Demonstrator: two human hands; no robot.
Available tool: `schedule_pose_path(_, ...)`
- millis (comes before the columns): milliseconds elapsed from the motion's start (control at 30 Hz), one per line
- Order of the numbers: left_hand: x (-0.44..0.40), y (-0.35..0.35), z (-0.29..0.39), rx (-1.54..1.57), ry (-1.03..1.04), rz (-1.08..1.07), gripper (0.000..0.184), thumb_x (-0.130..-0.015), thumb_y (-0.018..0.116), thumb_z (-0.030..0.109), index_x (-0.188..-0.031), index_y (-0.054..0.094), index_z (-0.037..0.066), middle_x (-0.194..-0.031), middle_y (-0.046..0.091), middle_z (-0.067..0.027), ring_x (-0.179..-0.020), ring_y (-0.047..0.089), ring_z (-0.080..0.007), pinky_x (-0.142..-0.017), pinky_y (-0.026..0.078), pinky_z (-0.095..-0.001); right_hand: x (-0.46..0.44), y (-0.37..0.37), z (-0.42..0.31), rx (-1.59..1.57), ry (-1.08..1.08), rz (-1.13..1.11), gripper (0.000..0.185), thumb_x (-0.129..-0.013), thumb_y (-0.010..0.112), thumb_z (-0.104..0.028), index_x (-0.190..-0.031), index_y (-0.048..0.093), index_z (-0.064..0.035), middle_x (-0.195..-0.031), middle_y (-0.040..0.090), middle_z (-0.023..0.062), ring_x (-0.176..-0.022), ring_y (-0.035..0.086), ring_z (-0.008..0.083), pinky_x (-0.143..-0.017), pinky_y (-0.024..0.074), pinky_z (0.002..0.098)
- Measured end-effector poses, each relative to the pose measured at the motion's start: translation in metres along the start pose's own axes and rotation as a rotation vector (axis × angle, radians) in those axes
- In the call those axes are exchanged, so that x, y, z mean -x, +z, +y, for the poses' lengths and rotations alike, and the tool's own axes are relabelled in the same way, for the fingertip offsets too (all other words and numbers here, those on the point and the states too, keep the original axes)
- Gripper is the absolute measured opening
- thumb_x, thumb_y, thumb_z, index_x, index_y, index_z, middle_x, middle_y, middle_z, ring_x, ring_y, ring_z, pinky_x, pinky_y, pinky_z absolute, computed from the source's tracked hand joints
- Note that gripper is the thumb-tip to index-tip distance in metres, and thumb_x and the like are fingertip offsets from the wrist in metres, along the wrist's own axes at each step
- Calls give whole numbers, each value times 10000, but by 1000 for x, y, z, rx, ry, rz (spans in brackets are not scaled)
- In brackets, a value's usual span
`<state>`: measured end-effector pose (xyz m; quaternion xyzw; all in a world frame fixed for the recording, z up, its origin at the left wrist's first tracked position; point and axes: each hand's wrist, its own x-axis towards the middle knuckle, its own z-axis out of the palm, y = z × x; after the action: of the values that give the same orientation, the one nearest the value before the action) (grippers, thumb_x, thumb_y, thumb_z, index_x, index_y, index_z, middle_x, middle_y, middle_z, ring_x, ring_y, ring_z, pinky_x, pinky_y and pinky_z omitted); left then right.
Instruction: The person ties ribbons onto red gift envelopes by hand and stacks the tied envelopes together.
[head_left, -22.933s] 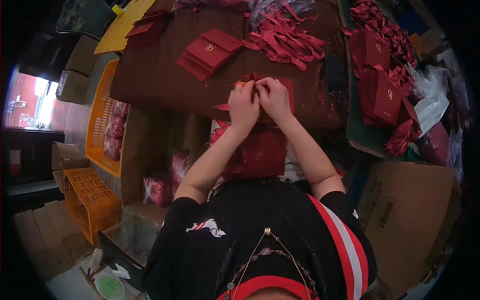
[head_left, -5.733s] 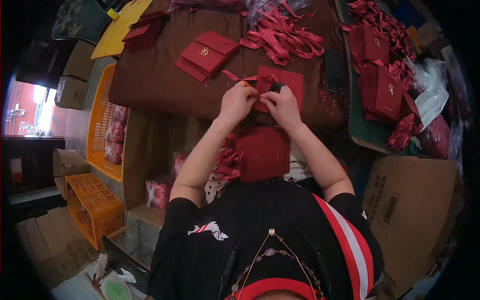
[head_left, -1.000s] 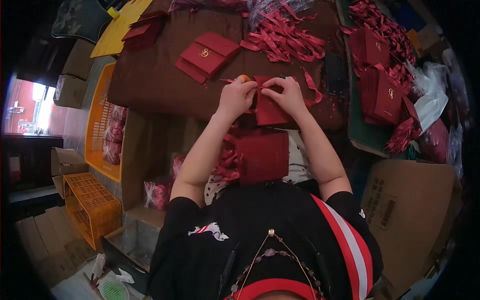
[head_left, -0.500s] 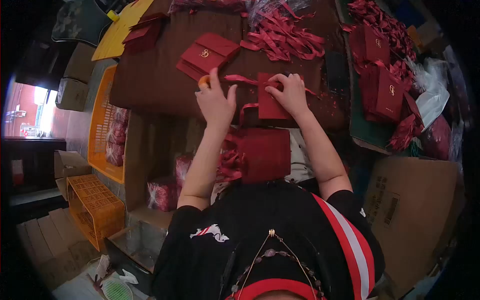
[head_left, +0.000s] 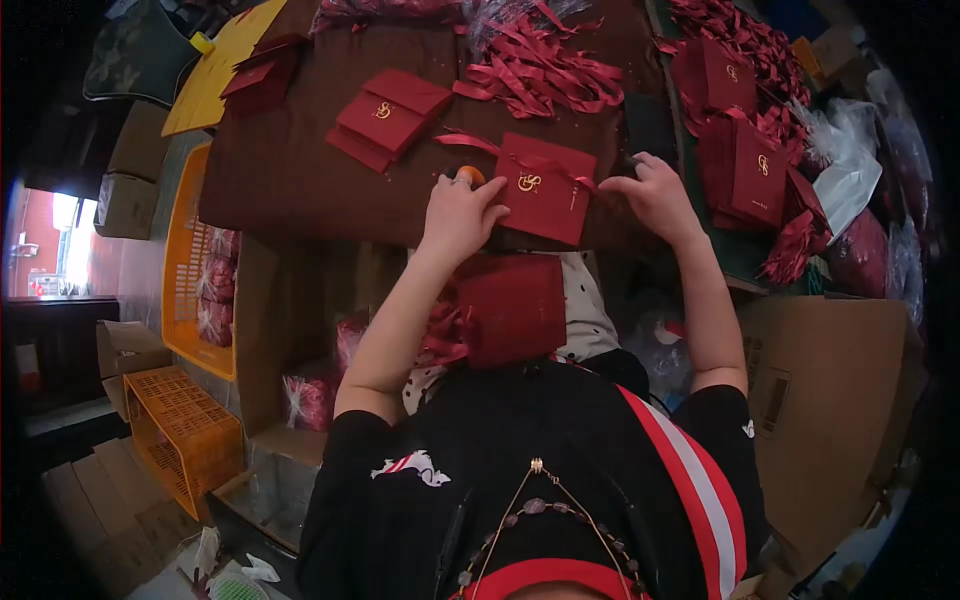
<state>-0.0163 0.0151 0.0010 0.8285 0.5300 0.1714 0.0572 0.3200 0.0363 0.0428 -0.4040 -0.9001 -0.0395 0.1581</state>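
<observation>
A dark red pouch (head_left: pixel 548 212) with a gold logo lies slightly turned on the brown cloth, logo side up. Across its upper part runs a red ribbon (head_left: pixel 545 162), one end trailing left and the other reaching the right edge. My left hand (head_left: pixel 462 212), with an orange band on a finger, has its fingers and thumb closed on the pouch's left edge. My right hand (head_left: pixel 660 200) is just off the right edge, thumb stretched toward the ribbon's end and apart from the fingers. Whether the thumb touches the ribbon is unclear.
More red pouches (head_left: pixel 388 115) lie at the upper left of the brown-covered table (head_left: pixel 290 190). A heap of ribbons (head_left: pixel 535 75) is behind. Stacked pouches (head_left: pixel 740 175) and a clear bag (head_left: pixel 850 185) sit right. Another red piece (head_left: pixel 510 310) rests on my lap.
The pouch now shows its logo face instead of the plain one. My left hand has come onto its left edge; my right hand has moved off it to the right. The view has shifted slightly.
</observation>
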Motion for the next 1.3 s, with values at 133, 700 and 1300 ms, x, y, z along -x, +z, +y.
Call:
schedule_pose_path(133, 0, -2, 1, 53, 6, 3, 419, -912, 706, 344, -1303, 666, 198, -1140, 593, -168, -979, 565, -377, -861, 495, -467, 1, 10, 1, -54, -161, -59, 280, -774, 685, -102, -1014, 762, -225, -768, 542, 52, -869, 581, 262, -816, 517, 391)
schedule_pose_path(700, 1, 23, 16, 97, -279, 222, 407, -861, 755, 411, -1129, 650, 122, -1062, 618, -127, -980, 573, -368, -814, 508, -449, -38, 36, -86, -875, 293, 339, 119, -854, 729, -67, -959, 677, -45, -824, 663, 63, -699, 629, 150, -628, 501, 284)
schedule_pose_path(1300, -3, 17, 5, 448, -273, 175, 346, -757, 821, 259, -1036, 751, 68, -846, 708, -120, -833, 664, -310, -772, 522, -422, -65, 89, -102, -519, 275, 266, 130, -831, 731, -124, -930, 661, -77, -802, 644, 114, -785, 661, 305, -684, 540, 415)
